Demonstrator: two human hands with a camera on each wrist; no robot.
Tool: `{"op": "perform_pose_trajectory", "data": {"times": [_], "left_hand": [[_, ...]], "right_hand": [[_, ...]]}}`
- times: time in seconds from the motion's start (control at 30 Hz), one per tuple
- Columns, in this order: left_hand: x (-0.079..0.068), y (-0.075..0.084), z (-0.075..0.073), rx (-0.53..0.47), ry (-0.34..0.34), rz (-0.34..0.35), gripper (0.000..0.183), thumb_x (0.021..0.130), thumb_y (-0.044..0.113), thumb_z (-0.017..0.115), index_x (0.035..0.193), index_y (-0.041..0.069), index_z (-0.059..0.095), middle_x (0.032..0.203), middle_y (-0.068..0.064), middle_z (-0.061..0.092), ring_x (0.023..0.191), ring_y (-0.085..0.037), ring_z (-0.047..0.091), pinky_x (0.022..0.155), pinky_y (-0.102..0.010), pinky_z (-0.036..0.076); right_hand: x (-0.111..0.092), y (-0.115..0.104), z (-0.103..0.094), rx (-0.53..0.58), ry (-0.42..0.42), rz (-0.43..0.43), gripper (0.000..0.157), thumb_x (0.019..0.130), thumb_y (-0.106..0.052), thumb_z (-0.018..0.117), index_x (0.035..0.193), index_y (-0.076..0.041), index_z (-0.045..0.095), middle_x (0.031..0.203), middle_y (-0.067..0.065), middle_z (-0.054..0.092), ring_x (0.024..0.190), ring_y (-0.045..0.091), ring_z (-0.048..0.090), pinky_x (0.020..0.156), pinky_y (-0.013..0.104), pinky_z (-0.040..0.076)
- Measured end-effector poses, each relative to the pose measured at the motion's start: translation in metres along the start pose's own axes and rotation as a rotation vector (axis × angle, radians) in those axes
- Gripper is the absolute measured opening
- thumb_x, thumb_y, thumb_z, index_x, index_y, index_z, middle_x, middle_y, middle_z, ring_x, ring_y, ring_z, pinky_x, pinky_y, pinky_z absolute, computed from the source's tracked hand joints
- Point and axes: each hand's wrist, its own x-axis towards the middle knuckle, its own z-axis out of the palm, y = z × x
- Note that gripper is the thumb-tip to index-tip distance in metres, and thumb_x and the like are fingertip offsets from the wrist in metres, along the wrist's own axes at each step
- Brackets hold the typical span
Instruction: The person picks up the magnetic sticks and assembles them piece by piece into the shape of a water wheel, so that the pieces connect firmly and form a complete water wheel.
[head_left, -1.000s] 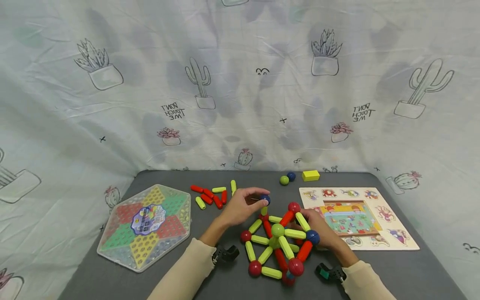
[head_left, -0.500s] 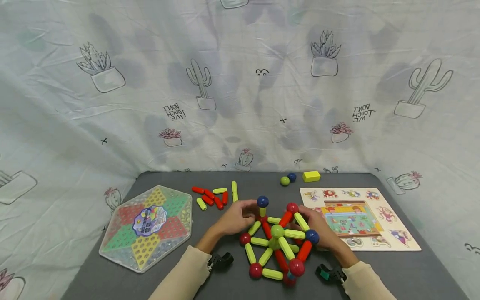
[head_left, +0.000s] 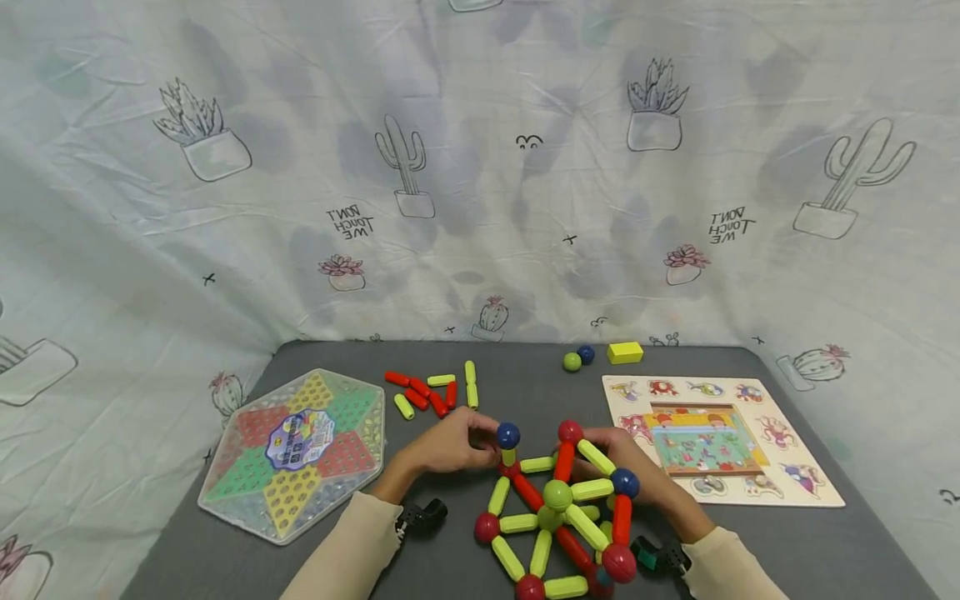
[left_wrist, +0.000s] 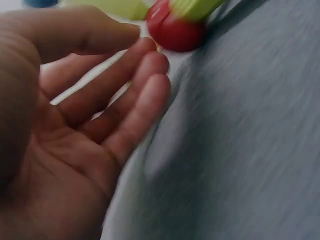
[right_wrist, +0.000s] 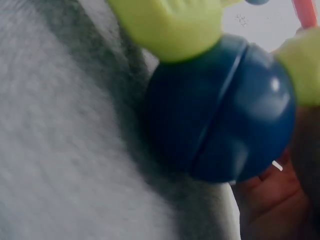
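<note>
The stick-and-ball toy (head_left: 557, 496) sits on the gray table (head_left: 435, 567), near the person. The left hand (head_left: 450, 443) has bent fingers close together by a low red ball (left_wrist: 175, 30); its grip is unclear. The toy hides the right hand's (head_left: 645, 465) fingertips, so nobody can tell their hold. A star game (head_left: 288, 454) lies left, a picture puzzle (head_left: 723, 442) right. Behind hangs a pale cactus cloth (head_left: 480, 175).

Right hand (head_left: 636, 458) partly behind rods (head_left: 597, 457)
</note>
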Motion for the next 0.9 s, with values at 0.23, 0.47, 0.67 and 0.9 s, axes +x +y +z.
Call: {"op": "perform_pose_trajectory", "data": {"times": [0.23,0.47,0.67,0.9], "left_hand": [[-0.002,-0.007,-0.013,0.164,0.384,0.039,0.034,0.099,-0.005,0.070,0.131,0.002,0.077,0.129,-0.018,0.078,0.115,-0.034,0.076,0.098,-0.037,0.063],[0.005,-0.007,-0.010,0.602,0.396,0.014,0.042,0.097,-0.017,0.056,0.132,-0.003,0.074,0.140,-0.020,0.072,0.136,-0.039,0.066,0.117,-0.057,0.051],[0.004,0.002,-0.010,0.803,0.259,0.006,0.029,0.096,-0.010,0.071,0.117,0.006,0.082,0.125,-0.012,0.074,0.122,-0.036,0.068,0.122,-0.062,0.044],[0.002,0.009,-0.009,0.833,0.184,-0.067,0.011,0.098,0.015,0.084,0.107,0.010,0.080,0.110,-0.006,0.073,0.102,-0.025,0.062,0.094,-0.043,0.057]], "right_hand": [[0.000,-0.001,0.005,0.045,-0.062,0.006,0.024,0.109,-0.010,0.068,0.131,-0.009,0.077,0.113,0.001,0.082,0.091,0.006,0.070,0.085,0.024,0.060],[0.001,0.001,0.005,0.054,-0.072,0.007,0.025,0.109,-0.008,0.067,0.132,-0.008,0.077,0.118,0.006,0.083,0.098,0.006,0.073,0.092,0.025,0.061],[0.001,0.001,0.004,0.049,-0.076,0.033,0.026,0.108,-0.010,0.068,0.133,-0.008,0.077,0.117,0.003,0.083,0.096,0.006,0.072,0.090,0.024,0.060],[0.002,0.000,0.004,0.060,-0.084,0.028,0.027,0.109,-0.010,0.067,0.134,-0.005,0.076,0.114,0.001,0.082,0.090,0.007,0.068,0.082,0.023,0.058]]}}
